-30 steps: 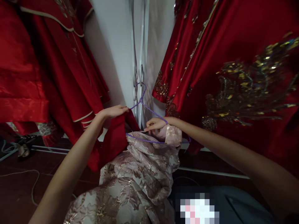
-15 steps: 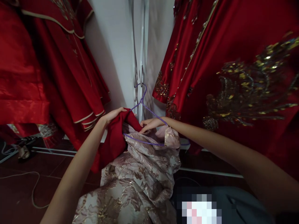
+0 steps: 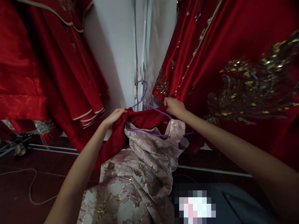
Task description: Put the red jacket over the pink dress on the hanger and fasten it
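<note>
Both our hands are on the red garment (image 3: 146, 116), mid-frame: left hand (image 3: 115, 116) has its grip closed on the edge left of centre, right hand (image 3: 175, 106) pinches the other end right of centre, cloth stretched between. Purple hanger (image 3: 142, 99) sits between our hands, hook up at the pale vertical strips (image 3: 144, 31). Brocade dress (image 3: 140, 174) hangs on it, one strap over its right side, skirt running to bottom centre. Red gowns fill upper left (image 3: 58, 62) and upper right.
</note>
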### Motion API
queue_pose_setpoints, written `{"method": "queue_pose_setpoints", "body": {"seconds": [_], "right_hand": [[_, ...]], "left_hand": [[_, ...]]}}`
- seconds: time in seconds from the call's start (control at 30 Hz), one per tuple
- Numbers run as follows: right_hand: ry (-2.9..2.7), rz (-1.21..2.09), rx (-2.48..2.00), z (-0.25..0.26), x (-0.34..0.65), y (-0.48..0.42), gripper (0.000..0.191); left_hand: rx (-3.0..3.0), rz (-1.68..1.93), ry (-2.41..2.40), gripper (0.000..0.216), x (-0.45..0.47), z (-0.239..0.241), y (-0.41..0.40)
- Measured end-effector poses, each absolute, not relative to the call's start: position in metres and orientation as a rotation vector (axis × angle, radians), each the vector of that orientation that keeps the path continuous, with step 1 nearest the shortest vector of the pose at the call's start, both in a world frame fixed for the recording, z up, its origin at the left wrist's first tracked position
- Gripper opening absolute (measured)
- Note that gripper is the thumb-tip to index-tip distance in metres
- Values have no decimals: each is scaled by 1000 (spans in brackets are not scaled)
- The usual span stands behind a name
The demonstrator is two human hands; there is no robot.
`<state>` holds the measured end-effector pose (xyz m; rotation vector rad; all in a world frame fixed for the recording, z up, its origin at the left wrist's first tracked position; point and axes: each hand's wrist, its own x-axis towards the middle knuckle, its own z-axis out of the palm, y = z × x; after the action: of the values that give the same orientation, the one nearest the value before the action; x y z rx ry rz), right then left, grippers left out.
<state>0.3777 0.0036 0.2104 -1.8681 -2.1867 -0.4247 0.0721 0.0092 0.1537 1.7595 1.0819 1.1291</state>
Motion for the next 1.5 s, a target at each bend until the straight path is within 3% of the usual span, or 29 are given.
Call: {"method": "queue_pose_setpoints", "body": {"seconds": [0.27,0.57,0.67,0.83,1.1,1.3,1.4,1.5], "right_hand": [[-2221,-270,-2137,220,466,-33,21],[-2054,-660,-1799,194,415,-114,20],[-1958,-493,-1674,182,425,-104,27],[-1619,6,-1520,160,402,-68,54],[-1951,58,-1272,107,284,-68,29],[-1511,311,-990,113,307,-64,22],[-1537,516,-916,109,305,-63,8],[-1664,724,-871,103,296,-68,6]], "left_hand": [[2081,1073,995,30,77,154,-3],[2226,1231,1040,30,81,143,-6],[2293,1282,1082,29,91,135,-7],[2459,1368,1290,20,108,118,-16],[2506,1399,1430,17,98,115,-10],[2020,1935,1518,16,113,119,-42],[1911,1717,1359,17,137,108,-64],[1887,1474,1167,16,158,95,-75]]}}
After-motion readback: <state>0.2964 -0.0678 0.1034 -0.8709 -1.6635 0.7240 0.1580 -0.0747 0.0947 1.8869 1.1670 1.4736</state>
